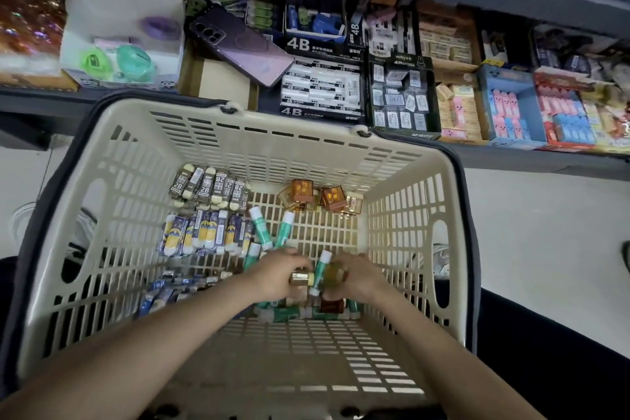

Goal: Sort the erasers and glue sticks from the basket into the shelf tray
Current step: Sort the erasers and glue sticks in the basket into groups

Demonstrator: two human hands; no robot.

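A beige plastic basket (306,143) sits below a shelf. Inside lie rows of 2B erasers (209,188), blue-and-yellow wrapped erasers (204,233), green-and-white glue sticks (284,228) and amber translucent boxes (301,193). Both my hands reach into the basket's middle. My left hand (276,274) grips a small amber box (301,278). My right hand (358,274) curls around another amber item (335,274), with a glue stick (322,266) standing between the two hands. More glue sticks (289,312) lie under my wrists, partly hidden.
The shelf above holds trays of 4B erasers (320,89), a miffy eraser box (402,99), pink and blue erasers (508,112) and an empty cardboard compartment (221,82). A purple phone (238,44) lies across the trays. Tape dispensers (129,61) sit at left.
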